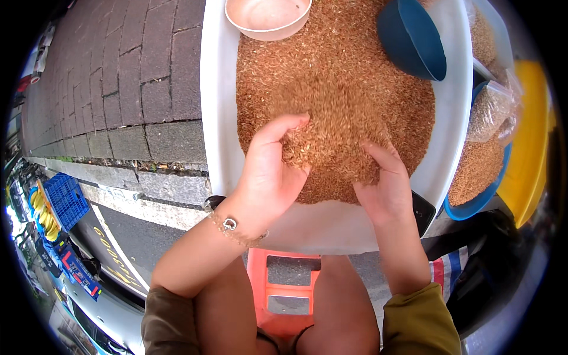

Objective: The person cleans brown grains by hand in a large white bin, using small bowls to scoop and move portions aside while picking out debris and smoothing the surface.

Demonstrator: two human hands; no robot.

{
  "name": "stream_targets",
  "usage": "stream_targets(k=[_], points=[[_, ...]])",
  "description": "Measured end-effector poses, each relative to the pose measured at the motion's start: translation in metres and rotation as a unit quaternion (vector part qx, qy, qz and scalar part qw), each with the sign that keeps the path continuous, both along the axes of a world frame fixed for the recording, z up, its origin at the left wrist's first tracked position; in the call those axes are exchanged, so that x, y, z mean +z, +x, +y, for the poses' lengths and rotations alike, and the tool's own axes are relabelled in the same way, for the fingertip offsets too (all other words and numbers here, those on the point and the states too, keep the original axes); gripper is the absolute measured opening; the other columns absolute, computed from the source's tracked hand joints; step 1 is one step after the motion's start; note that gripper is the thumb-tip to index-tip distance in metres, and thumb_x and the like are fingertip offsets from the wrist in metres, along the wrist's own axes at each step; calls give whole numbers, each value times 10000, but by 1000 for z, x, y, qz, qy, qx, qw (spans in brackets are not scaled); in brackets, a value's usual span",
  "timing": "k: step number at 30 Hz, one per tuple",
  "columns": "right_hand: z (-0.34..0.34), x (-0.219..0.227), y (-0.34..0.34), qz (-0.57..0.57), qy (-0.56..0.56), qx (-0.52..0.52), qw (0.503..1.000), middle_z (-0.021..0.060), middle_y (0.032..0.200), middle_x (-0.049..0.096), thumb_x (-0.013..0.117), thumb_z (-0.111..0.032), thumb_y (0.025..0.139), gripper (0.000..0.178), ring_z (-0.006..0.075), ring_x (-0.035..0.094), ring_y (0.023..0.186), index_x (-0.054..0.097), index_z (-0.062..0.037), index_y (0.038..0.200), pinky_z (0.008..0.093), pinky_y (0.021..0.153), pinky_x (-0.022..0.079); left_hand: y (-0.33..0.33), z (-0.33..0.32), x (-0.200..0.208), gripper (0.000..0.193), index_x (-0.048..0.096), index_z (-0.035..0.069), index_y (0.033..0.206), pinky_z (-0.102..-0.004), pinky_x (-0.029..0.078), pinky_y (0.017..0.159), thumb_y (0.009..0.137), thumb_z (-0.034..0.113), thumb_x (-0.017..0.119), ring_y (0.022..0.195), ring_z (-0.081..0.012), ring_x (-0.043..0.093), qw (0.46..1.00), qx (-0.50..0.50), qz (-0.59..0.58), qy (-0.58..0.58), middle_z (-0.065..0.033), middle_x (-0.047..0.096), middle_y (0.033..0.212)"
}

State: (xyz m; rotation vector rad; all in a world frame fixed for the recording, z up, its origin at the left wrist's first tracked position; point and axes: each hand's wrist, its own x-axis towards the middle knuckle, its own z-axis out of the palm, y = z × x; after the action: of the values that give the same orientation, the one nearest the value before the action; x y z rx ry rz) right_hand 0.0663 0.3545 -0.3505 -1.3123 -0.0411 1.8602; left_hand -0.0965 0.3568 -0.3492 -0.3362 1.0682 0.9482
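Note:
A white tub (220, 112) is filled with small reddish-brown grain (337, 41). Both hands are cupped over its near half with a loose heap of grain (331, 139) between them. My left hand (269, 163) curls round the heap's left side, thumb uppermost. On the right side, my right hand (384, 183) has its thumb over the grain and its other fingers sunk under it, mostly hidden. The heap's far part is blurred by motion. At the far left of the tub rests a pale pink bowl (269, 23); a dark blue bowl (414, 41) lies tilted at the far right.
Right of the tub stand a blue basin (503, 171) of similar grain, clear bags (491, 109) of it and a yellow container (526, 142). A red plastic stool (290, 322) is between my legs. Paving and a kerb (171, 186) run along the left.

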Motion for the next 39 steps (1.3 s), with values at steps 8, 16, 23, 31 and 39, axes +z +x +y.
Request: stream_targets(k=[8, 16, 23, 31, 39], points=[[6, -16, 37, -125, 52, 89, 987, 100, 1307, 550, 474, -238, 981, 427, 269, 551, 1175, 459, -54, 1366, 423, 1052, 388, -10, -36, 8, 558, 365, 121, 1443, -448, 159, 1166, 922, 269, 501, 1345, -235, 333, 978, -37, 201, 30, -13, 339, 1473], [-53, -78, 86, -553, 115, 492, 662, 209, 895, 682, 433, -312, 1007, 357, 397, 664, 845, 612, -12, 1081, 453, 761, 506, -4, -101, -109, 528, 391, 177, 1358, -500, 171, 1139, 901, 390, 549, 1339, -232, 308, 928, -184, 279, -167, -44, 348, 1454], [-32, -106, 64, -343, -87, 537, 766, 217, 1255, 557, 366, -342, 1009, 457, 377, 577, 1139, 504, -14, 1295, 484, 853, 500, 24, -88, -111, 657, 151, 212, 1469, -609, 289, 1057, 941, 502, 414, 1402, -314, 282, 924, -205, 260, -190, -85, 262, 1531], [-52, -70, 12, 261, -148, 78, 951, 146, 1412, 497, 337, -344, 1018, 520, 293, 519, 1271, 392, -43, 1438, 490, 1031, 465, 15, -98, -144, 574, 349, 56, 1429, -524, 448, 1002, 978, 412, 359, 1259, -315, 489, 989, -37, 47, -137, -142, 452, 1405], [-41, -104, -10, 138, -242, 87, 957, 138, 1300, 587, 408, -264, 1000, 414, 263, 597, 1163, 511, -18, 1316, 458, 1001, 482, 17, -58, -85, 524, 486, 73, 1347, -446, 404, 1066, 966, 431, 459, 1249, -268, 507, 993, 0, 68, -100, -96, 541, 1360]])
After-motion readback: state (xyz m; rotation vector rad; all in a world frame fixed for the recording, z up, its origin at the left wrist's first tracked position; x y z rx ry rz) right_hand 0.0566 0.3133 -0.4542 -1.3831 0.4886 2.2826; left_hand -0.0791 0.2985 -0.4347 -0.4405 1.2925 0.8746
